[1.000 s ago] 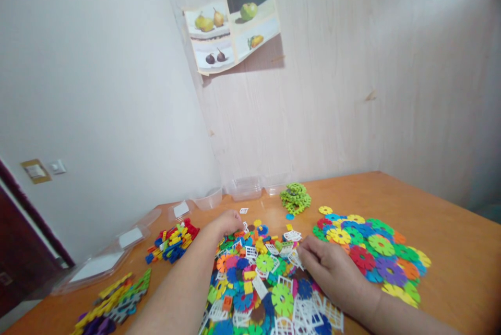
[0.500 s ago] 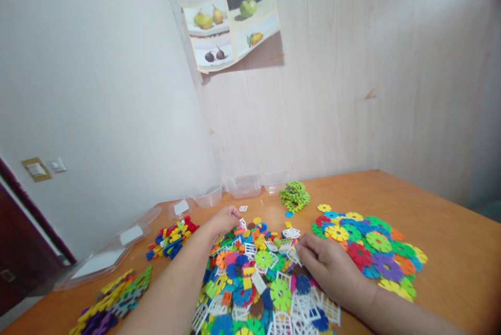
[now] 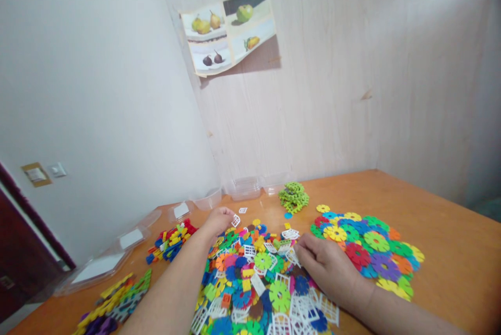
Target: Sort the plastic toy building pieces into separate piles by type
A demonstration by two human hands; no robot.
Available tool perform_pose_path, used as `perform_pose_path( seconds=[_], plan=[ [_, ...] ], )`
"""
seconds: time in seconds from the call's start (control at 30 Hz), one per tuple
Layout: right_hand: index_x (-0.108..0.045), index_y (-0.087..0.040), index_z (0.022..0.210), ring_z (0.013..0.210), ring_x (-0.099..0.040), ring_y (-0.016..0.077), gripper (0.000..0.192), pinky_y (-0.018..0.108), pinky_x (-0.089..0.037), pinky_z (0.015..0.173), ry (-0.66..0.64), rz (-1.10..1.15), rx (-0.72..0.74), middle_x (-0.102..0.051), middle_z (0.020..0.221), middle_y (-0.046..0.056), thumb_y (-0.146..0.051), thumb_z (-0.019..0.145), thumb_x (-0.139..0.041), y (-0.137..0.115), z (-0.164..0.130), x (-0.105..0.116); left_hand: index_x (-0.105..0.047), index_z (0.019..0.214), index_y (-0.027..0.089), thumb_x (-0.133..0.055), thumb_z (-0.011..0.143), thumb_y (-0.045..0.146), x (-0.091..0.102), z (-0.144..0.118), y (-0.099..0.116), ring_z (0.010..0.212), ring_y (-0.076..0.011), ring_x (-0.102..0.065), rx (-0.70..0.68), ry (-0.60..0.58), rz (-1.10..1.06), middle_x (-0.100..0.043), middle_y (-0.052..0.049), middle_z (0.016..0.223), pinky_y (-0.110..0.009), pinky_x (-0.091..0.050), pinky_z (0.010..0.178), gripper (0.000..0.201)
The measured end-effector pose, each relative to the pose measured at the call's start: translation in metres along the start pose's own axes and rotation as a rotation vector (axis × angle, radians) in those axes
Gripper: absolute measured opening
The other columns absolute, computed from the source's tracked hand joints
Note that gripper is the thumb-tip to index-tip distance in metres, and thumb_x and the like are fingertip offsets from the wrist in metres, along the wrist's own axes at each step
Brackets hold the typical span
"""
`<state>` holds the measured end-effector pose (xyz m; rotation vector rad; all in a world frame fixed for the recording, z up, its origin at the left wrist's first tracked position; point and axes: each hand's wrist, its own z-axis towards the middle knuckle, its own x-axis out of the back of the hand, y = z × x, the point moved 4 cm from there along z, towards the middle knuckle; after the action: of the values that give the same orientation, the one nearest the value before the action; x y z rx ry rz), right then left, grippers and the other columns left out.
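My left hand pinches a small white toy window frame by its edge, above the far end of a mixed heap of plastic pieces. Another white window frame lies on the table just beyond it. At the heap's right side rests my right hand, its fingers curled closed. A white lattice piece shows at its fingertips; whether they grip it is hidden. Flower-shaped discs, little bricks and several white window frames make up the heap.
Right of the heap lies a pile of coloured flower discs. Green linked pieces sit behind. On the left are small bricks, stacked strips and clear lids. Clear tubs line the wall.
My left hand has drawn slightly left and lifted the white window frame off the heap. My right hand stays about where it was, and the view has shifted a little.
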<state>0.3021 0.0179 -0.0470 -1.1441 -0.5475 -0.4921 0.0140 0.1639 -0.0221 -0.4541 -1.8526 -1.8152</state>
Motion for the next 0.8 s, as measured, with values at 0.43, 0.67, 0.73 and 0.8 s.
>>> perform_pose_path(
  seconds=[0.43,0.67,0.73,0.8],
  plan=[
    [-0.047,-0.022,0.071,0.059,-0.051,0.0130,0.035,0.024,-0.033,0.057,-0.002,-0.004,-0.003,-0.054,0.063,-0.003,-0.043,0.096,-0.036,0.003,0.001,-0.003,-0.063,0.079,0.015,-0.063,0.069,0.015,-0.004,0.011,0.000,0.058,-0.0108,-0.054,-0.010,0.047,0.033,-0.059,0.001,0.064,-0.020,-0.039,0.055,0.011],
    [-0.049,-0.022,0.071,0.060,-0.052,0.0137,0.033,0.024,-0.034,0.057,-0.001,-0.006,-0.007,-0.057,0.064,-0.002,-0.042,0.095,-0.038,0.004,0.002,-0.001,-0.070,0.081,0.014,-0.067,0.063,0.015,-0.009,-0.003,-0.005,0.063,-0.0123,-0.057,-0.068,-0.145,0.200,-0.067,-0.001,0.072,-0.021,-0.041,0.057,0.018],
    [-0.049,-0.022,0.071,0.061,-0.053,0.0138,0.033,0.024,-0.035,0.058,-0.005,-0.006,-0.002,-0.057,0.064,-0.002,-0.042,0.095,-0.038,0.003,0.001,-0.001,-0.070,0.082,0.014,-0.067,0.063,0.015,-0.010,-0.003,-0.006,0.063,-0.0125,-0.058,-0.077,-0.168,0.239,-0.068,-0.002,0.072,-0.021,-0.041,0.057,0.019],
    [-0.048,-0.022,0.071,0.061,-0.053,0.0137,0.033,0.024,-0.035,0.058,-0.003,-0.008,0.000,-0.057,0.065,-0.002,-0.042,0.095,-0.038,0.003,0.000,-0.002,-0.070,0.083,0.014,-0.066,0.062,0.013,-0.010,-0.002,-0.007,0.064,-0.0124,-0.058,-0.086,-0.171,0.276,-0.068,-0.002,0.073,-0.020,-0.041,0.057,0.021]
  ],
)
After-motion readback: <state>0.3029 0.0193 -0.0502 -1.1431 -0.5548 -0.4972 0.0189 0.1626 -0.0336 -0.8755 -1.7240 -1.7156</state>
